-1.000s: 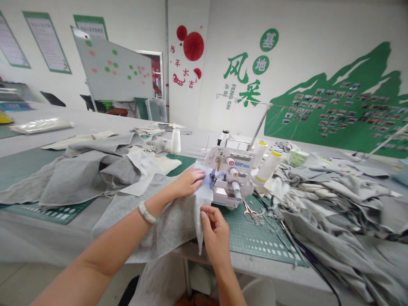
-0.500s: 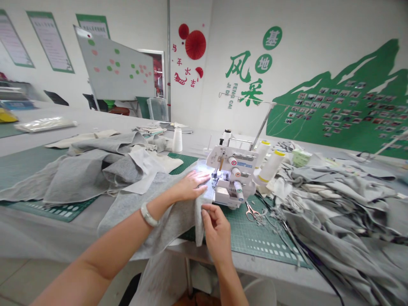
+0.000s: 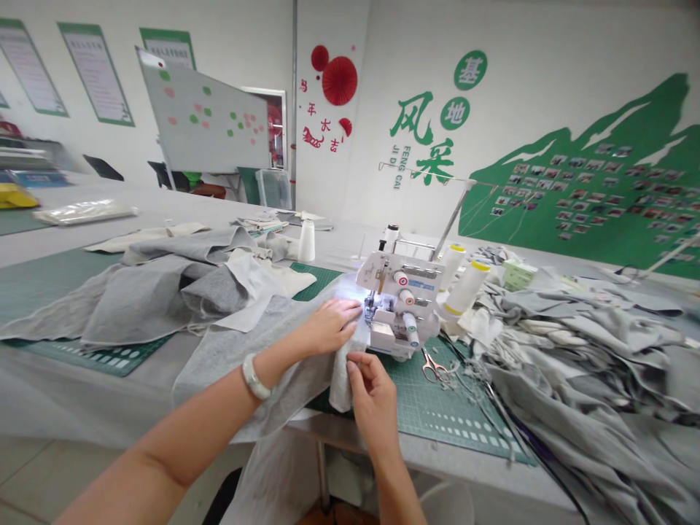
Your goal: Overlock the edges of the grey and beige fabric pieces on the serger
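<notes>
A white overlock sewing machine [image 3: 402, 295] stands on the table with its lamp lit over the presser foot. Grey fabric [image 3: 295, 328] runs up to the foot from the left and droops over the table's front edge. My left hand [image 3: 328, 324], a pale bangle on its wrist, lies flat on this cloth just left of the foot, fingers stretched out. Below the foot, my right hand [image 3: 372, 386] pinches the cloth's near edge between thumb and forefinger. A folded flap of the cloth hangs beside those fingertips.
Scissors [image 3: 436, 367] lie on the green cutting mat [image 3: 464, 419] right of the machine, among thread scraps. Grey cloth pieces are heaped at right [image 3: 596, 364] and left [image 3: 147, 292]. A white thread cone [image 3: 307, 241] stands behind; yellow-rimmed cones [image 3: 467, 288] flank the machine.
My left hand's fingers have drawn closer together beside the presser foot. The hanging flap by my right hand has shifted slightly up and left. The right hand keeps its pinch.
</notes>
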Demonstrator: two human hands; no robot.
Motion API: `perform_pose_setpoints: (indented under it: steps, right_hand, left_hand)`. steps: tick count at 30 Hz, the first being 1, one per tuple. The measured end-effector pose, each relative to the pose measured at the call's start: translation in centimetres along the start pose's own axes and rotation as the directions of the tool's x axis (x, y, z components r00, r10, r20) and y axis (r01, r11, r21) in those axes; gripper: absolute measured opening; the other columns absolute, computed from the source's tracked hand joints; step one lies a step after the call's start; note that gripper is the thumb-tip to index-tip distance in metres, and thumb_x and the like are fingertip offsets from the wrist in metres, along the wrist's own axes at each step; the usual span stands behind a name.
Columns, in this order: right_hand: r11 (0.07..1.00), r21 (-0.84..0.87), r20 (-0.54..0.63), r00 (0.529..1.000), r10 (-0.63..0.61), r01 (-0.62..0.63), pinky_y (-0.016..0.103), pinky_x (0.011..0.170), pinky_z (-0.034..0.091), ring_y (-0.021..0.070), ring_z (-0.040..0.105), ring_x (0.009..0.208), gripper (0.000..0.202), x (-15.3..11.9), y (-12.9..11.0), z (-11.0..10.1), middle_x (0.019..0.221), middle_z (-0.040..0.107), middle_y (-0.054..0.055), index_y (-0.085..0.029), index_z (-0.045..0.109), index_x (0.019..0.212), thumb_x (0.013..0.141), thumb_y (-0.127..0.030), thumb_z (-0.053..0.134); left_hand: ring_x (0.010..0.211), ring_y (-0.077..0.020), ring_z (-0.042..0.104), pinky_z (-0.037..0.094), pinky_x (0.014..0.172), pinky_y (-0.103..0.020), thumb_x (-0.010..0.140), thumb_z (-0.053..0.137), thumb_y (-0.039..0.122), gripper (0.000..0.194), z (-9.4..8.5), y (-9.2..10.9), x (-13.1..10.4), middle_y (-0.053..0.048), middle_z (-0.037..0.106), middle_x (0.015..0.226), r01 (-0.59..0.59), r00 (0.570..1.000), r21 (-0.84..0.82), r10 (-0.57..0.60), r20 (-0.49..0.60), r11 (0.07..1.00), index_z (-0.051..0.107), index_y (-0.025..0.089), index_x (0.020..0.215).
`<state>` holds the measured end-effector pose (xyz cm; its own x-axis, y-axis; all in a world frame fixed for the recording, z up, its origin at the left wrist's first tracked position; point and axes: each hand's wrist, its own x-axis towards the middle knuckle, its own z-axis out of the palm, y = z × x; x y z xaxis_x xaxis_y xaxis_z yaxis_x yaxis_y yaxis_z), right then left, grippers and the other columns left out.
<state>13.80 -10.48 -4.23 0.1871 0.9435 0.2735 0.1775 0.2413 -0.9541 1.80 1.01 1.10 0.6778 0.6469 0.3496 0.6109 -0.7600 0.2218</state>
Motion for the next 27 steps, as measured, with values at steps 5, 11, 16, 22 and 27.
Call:
perform_pose_setpoints:
  steps: [5, 11, 16, 22, 27]
  right_hand:
    - [1.000, 0.008, 0.001, 1.000, -0.005, 0.005, 0.023, 0.057, 0.040, 0.0138, 0.055, 0.064, 0.022, -0.1, -0.3, 0.1, 0.073, 0.063, 0.000, -0.017, 0.062, 0.094, 0.090, -0.037, 0.053]
    - [1.000, 0.021, -0.017, 1.000, -0.004, 0.004, 0.022, 0.055, 0.039, 0.0136, 0.053, 0.062, 0.021, -0.3, -0.3, -0.1, 0.070, 0.061, -0.001, -0.018, 0.063, 0.092, 0.089, -0.037, 0.055]
    - [1.000, 0.023, 0.001, 1.000, 0.008, -0.008, 0.022, 0.054, 0.037, 0.0126, 0.050, 0.060, 0.021, -0.2, -0.1, -0.2, 0.070, 0.059, -0.001, -0.018, 0.063, 0.092, 0.089, -0.037, 0.054]
    - [1.000, 0.009, -0.021, 1.000, 0.006, -0.005, 0.022, 0.053, 0.037, 0.0113, 0.045, 0.057, 0.023, -0.1, 0.1, -0.3, 0.065, 0.055, -0.003, -0.017, 0.062, 0.093, 0.089, -0.038, 0.055]
    - [0.997, 0.070, -0.048, 0.998, 0.049, -0.046, 0.023, 0.054, 0.046, 0.0136, 0.053, 0.060, 0.026, -0.2, -0.1, -0.5, 0.068, 0.059, -0.001, -0.017, 0.064, 0.094, 0.087, -0.042, 0.058]
  left_hand:
    - [0.132, -0.0241, 0.045, 0.028, 0.115, -0.046, 0.092, 0.041, 0.021, 0.041, 0.4, -0.9, 0.4, -0.010, 0.051, 0.141, 0.024, 1.000, -0.033, -0.024, 0.004, 0.999, 0.056, 0.016, 0.130]
    - [0.129, -0.0245, 0.048, 0.030, 0.113, -0.047, 0.093, 0.044, 0.022, 0.037, 0.5, -0.5, 0.4, -0.011, 0.056, 0.136, 0.040, 0.997, -0.008, -0.041, -0.070, 0.999, 0.058, 0.017, 0.126]
    - [0.120, -0.0249, 0.054, 0.034, 0.109, -0.046, 0.093, 0.049, 0.028, 0.032, 0.0, 0.5, -0.4, -0.010, 0.063, 0.125, -0.007, 0.991, -0.004, 0.006, -0.136, 1.000, 0.062, 0.018, 0.120]
    - [0.126, -0.0255, 0.050, 0.035, 0.109, -0.044, 0.094, 0.049, 0.034, 0.037, 0.1, 0.3, -0.7, -0.011, 0.057, 0.135, 0.017, 0.997, -0.008, -0.018, -0.077, 1.000, 0.059, 0.017, 0.125]
    - [0.129, -0.0258, 0.047, 0.033, 0.110, -0.044, 0.094, 0.048, 0.039, 0.042, 0.3, -0.1, -0.4, -0.012, 0.054, 0.138, 0.028, 0.997, -0.024, -0.029, -0.065, 0.999, 0.057, 0.017, 0.129]
